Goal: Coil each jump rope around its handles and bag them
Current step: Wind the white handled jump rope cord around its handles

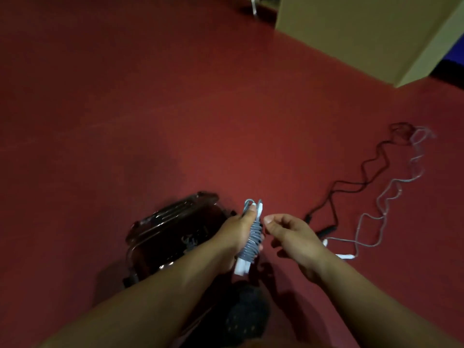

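1. Three jump ropes are visible. We judge one to be coiled and two to be outstanding, so the task is roughly a third complete, with no rope bagged as far as we can see.
2. The coiled rope (249, 241) has grey cord wound in tight turns around its paired white handles. A short loop of cord projects past the far end and the white handle ends project from the near end.
3. Our left hand (234, 237) grips this bundle, fingers curled round it and thumb lying along its upper part. The bundle is held in the air above the red floor (125, 109), just beside the dark bag (173, 237).
4. Our right hand (291, 237) holds nothing. Its fingers are loosely curled and it sits close beside the bundle without touching it.
5. The long axis of the bundle runs nearly away from us, tilted slightly rightward at the far end. The loop end points away; the handle ends point back toward us.
6. The black rope (361, 172) and the clear rope (391, 194) lie uncoiled on the floor to the right, well apart from the bag. Their handles rest nearest to us and their cords snake away toward the beige wall corner (364, 33).
7. We cannot tell whether the bag is open.
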Available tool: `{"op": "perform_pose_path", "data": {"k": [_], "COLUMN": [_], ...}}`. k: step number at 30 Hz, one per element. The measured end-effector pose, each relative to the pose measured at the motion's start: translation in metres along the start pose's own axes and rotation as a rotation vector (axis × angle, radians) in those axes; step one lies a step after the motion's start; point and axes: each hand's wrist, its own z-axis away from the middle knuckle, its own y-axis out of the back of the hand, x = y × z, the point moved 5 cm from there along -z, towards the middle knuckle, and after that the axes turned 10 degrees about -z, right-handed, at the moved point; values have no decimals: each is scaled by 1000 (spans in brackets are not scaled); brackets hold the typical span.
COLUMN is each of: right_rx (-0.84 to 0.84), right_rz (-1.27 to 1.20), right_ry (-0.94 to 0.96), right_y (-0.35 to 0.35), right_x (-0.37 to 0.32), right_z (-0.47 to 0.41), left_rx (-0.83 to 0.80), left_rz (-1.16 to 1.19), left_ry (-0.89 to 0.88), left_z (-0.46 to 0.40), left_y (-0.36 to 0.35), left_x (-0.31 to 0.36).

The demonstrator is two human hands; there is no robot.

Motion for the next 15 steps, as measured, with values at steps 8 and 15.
{"op": "perform_pose_path", "data": {"k": [8, 15], "right_rx": [-15, -2], "right_rz": [-146, -131], "right_ry": [-139, -134], "right_y": [-80, -83], "right_x": [78, 96], "right_z": [-29, -39], "left_rx": [254, 378], "left_rz": [305, 343], "left_ry": [205, 189], "left_z": [1, -3], "left_y": [102, 126], "left_x": [-105, -120]}}
